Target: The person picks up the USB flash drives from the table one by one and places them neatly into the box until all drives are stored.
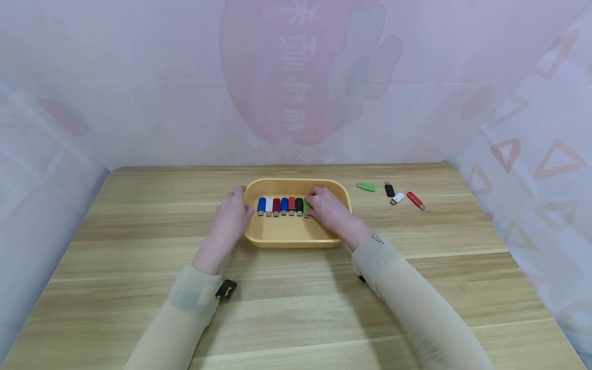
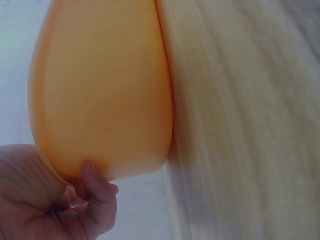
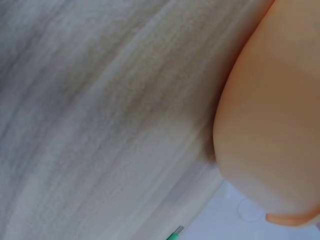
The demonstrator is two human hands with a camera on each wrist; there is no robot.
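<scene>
The right hand (image 1: 329, 209) reaches into the shallow orange plastic tray (image 1: 291, 238), its grip narrowed on a small green USB stick (image 1: 307, 206) at the right end of the row, apparently to line it up beside the others. The left hand (image 1: 233, 216) curls over the tray's left rim, thumb on the outer wall in the left wrist view, likely steadying the tray. Inside lie six more sticks side by side: blue (image 1: 261, 205), white (image 1: 269, 205), dark red (image 1: 276, 206), blue (image 1: 284, 205), red (image 1: 291, 204), black (image 1: 299, 205). Right of the tray, on the pale wooden desk (image 1: 139, 226), lie four loose sticks: green (image 1: 367, 187), black (image 1: 390, 189), white (image 1: 396, 198), red (image 1: 415, 200).
</scene>
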